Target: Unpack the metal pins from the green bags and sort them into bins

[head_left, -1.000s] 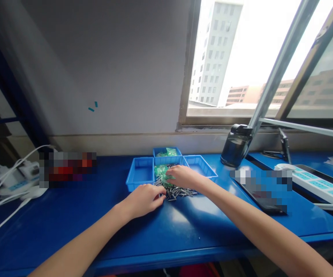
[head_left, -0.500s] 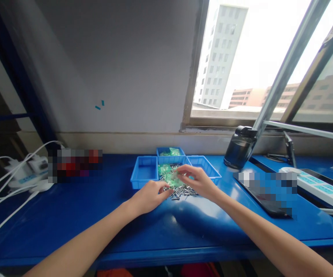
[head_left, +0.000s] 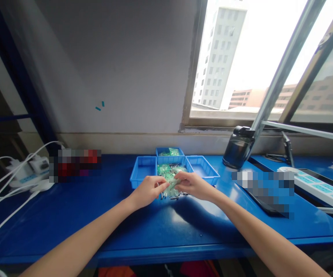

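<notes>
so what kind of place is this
Probably a small-parts packing or assembly bench in a workshop. The blue workbench carries blue trays, a heap of metal pins and green bags; the left hand and right hand pinch a small green bag.

Bare left hand (head_left: pixel 147 190), bare right hand (head_left: pixel 194 185), slim wrists (head_left: pixel 128 202), slender fingers (head_left: pixel 162 186), long bare forearms (head_left: pixel 97 234)

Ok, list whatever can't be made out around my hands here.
Head view only.
1. What the left hand pinches beside the green bag in the right hand: too small, covered by fingers.
2. Metal pins: partly under both hands, too small to count.
3. Left patch and right patch on the table: pixelated.
4. Power strip: cut by the right edge.
</notes>
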Demonstrator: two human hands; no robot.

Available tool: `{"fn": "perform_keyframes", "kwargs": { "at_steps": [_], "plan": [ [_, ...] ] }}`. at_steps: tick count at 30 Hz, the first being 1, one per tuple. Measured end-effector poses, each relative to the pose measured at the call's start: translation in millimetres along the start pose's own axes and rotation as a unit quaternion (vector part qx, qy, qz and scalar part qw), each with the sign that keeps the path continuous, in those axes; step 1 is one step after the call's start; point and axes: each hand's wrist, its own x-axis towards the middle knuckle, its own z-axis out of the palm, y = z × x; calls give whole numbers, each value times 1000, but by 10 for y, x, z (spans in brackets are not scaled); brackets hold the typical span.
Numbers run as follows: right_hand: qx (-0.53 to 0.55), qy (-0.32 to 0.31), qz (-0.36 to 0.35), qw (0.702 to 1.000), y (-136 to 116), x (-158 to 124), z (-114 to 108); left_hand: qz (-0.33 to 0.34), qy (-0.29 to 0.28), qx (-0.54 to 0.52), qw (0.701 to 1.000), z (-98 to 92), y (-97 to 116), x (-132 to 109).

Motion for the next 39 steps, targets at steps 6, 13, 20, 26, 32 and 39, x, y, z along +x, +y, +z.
{"fn": "perform_keyframes", "kwargs": {
  "at_steps": [6, 13, 20, 26, 32, 39],
  "plan": [
    [71, -17, 41, 996, -70, 8, 16, 11, 33, -32, 999, 44, -23, -6],
    [146, -53, 68, 986, -140, -9, 15, 33, 58, -16, 998, 25, -13, 10],
    [139, 7, 30, 990, -129, -24, -6, 47, 61, -25, 997, 63, -28, 15],
    [134, 38, 3, 990, -162, -32, -10, 37, 21, -10, 999, 49, 1, 6],
    [116, 30, -17, 993, -175, -37, 13, -7, -35, -60, 998, 53, -11, -20],
    [77, 59, -58, 994, -129, -28, 23, -26, -64, -127, 989, 43, 25, -18]
  ]
}}
